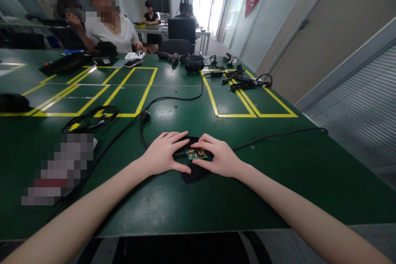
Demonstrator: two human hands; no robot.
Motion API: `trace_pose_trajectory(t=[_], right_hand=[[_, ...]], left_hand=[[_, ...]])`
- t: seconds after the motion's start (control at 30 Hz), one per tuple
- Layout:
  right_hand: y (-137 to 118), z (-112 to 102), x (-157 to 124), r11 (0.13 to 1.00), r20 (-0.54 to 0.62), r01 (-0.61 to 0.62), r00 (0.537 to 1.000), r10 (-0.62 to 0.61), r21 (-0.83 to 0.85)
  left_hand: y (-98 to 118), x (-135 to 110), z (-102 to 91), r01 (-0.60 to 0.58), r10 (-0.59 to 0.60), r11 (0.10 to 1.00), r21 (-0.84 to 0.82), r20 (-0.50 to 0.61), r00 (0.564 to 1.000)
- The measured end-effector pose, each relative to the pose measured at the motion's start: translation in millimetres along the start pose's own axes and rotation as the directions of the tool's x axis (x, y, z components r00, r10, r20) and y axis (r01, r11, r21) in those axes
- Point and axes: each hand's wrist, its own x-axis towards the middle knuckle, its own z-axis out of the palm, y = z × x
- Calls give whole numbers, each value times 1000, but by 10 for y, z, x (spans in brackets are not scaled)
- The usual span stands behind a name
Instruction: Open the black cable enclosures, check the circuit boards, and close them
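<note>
Near the front edge of the green-topped table [278, 173], the left hand [162, 153] and right hand [218, 157] clasp a flat black plastic housing [194, 174] from either side. Its small green circuit board [196, 154] lies with its long axis left to right, and fingers hide the housing's ends.

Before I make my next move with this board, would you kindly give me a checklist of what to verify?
1. Left hand on the casing: ok.
2. Right hand on the casing, fingers at the board: ok.
3. Board face up, in view between the hands: ok.
4. Grip firm: cannot tell.
5. Cable clear of the hands: not ok, it runs up to the right hand.
6. Casing back from the near edge of the table: ok.
</note>
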Motion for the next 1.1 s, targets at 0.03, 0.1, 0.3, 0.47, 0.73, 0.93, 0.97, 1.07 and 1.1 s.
trace_pose_trajectory(t=[0.03,0.1,0.3,0.47,0.73,0.93,0.97,1.07,1.1], right_hand=[[4,-2,1,1000,-5,-10,1000,10,-7],[12,-11,4,999,-16,-31,999,30,-16],[16,-42,-2,999,-8,-41,999,41,-12],[45,-60,-12,999,-29,-37,999,37,0],[132,-79,8,998,-30,29,999,-31,-55],[60,-119,-48,976,-10,216,976,-216,25],[44,-107,-62,964,30,261,965,-262,54],[16,-44,-92,945,100,319,940,-325,70],[13,-24,-93,945,98,324,940,-327,51]], left_hand=[[-6,4,8,-1,1,1000,10,-5,1000],[-8,12,19,6,-5,1000,26,-19,1000],[3,12,25,59,-58,998,10,-86,995],[-11,-3,23,83,-79,996,25,-117,990],[-21,-3,-2,95,-91,995,22,-135,987],[-60,-25,17,87,-99,993,-83,-152,983],[-73,-19,27,69,-83,994,-89,-162,983],[-115,13,48,15,-29,997,-80,-167,986],[-127,24,49,6,-17,997,-70,-154,988]])
